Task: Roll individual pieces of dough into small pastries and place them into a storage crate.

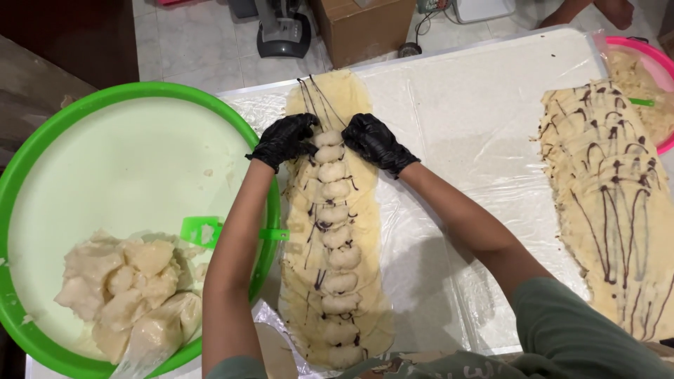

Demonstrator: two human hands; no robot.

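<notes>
Both hands are working at the far end of a long strip of pale dough that is lying lengthwise on the desk, over a sheet of clear plastic film that is keeping the dough off the surface. The left hand and right hand, both in black gloves, are curling loosely inward from either side, with fingertips pressing on the topmost of a row of pale filling lumps. Neither hand is gripping anything fully; the fingers are bent and pinching towards the middle, apparently seating that lump on the centre line. The lumps are sitting one after another down the strip's middle, touching or nearly so, with dark syrup lines running along the dough beneath them, so the edges are staying bare on both sides.

To the left, a large green basin is holding a heap of the same pale filling, within reach of the left arm, with a small green scraper resting at its rim. To the right, a second dough strip streaked with dark loops is lying well apart, and a pink bowl is standing at the desk's far corner. Beyond the desk, a plain brown cardboard box is sitting on the tiled floor; no label is readable
</notes>
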